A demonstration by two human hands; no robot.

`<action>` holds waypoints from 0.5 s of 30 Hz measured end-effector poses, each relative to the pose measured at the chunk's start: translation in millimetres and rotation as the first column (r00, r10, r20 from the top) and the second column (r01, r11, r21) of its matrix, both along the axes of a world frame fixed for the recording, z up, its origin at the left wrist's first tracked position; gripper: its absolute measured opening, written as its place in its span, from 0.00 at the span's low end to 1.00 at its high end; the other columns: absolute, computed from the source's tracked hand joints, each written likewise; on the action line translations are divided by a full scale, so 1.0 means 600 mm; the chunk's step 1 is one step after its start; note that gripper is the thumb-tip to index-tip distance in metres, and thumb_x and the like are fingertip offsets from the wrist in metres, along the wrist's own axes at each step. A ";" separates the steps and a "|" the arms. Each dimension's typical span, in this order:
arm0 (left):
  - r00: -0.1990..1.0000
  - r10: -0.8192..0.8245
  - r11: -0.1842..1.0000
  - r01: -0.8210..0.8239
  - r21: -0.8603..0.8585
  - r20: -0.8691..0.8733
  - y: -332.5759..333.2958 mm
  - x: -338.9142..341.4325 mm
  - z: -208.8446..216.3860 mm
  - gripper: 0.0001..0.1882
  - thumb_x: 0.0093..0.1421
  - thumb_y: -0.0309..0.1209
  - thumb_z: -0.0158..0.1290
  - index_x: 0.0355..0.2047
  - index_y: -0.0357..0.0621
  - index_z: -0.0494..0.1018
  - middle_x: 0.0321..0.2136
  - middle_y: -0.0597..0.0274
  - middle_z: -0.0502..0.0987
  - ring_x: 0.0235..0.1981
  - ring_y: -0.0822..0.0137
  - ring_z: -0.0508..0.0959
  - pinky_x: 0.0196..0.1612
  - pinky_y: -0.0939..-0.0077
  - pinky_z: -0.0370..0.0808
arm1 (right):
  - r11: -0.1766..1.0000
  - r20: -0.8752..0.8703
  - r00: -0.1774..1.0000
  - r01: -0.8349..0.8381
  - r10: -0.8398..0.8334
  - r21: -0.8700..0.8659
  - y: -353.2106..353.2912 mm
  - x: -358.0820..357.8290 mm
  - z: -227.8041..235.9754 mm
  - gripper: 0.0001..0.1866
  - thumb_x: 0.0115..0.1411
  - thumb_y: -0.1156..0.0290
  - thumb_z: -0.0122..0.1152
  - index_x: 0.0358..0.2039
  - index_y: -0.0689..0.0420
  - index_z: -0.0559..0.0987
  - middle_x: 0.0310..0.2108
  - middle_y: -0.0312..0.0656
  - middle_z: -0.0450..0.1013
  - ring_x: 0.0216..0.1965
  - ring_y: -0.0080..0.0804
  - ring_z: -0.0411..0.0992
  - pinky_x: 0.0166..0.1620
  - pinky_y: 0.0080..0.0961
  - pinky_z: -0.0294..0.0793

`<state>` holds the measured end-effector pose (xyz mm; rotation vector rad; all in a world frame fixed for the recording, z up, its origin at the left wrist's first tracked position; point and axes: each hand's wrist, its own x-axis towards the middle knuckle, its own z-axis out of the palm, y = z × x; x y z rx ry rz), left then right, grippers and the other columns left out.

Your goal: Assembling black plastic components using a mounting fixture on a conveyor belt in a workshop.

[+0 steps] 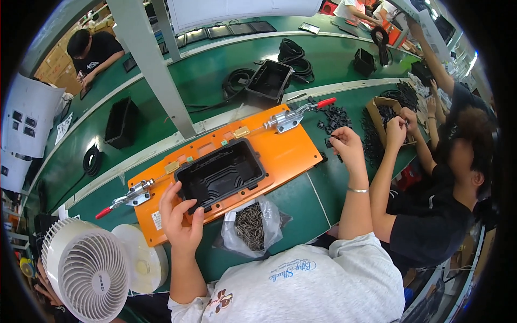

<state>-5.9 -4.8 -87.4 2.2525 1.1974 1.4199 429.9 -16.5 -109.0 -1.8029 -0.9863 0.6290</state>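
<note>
A black plastic housing (221, 172) lies open side up in an orange fixture plate (285, 153) on the green bench. My left hand (180, 218) grips the housing's near left corner, fingers along the left rim and thumb on the near rim. Reaching out past the plate's right end, my right hand (347, 148) pinches a small black clip (329, 141) in its fingertips. A pile of black clips (336, 116) lies just beyond it. Two toggle clamps with red handles sit at the plate's far right (291, 118) and near left (132, 196).
A clear bag of dark screws (250, 226) lies in front of the plate. A white fan (86, 269) and a white disc (142, 258) stand at the near left. On the right, a co-worker's hand (398, 126) reaches into a cardboard box (377, 107) of black parts. Black trays and cable coils lie on the far benches.
</note>
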 end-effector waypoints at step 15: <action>0.352 0.032 0.354 0.871 -0.340 0.935 -0.012 0.106 0.059 0.09 0.67 0.29 0.47 0.45 0.40 0.66 0.33 0.58 0.76 0.29 0.73 0.76 0.31 0.79 0.74 | 0.615 -0.253 0.575 -0.613 0.778 0.496 0.005 -0.335 0.139 0.10 0.56 0.88 0.55 0.40 0.67 0.75 0.37 0.39 0.71 0.38 0.22 0.75 0.38 0.20 0.77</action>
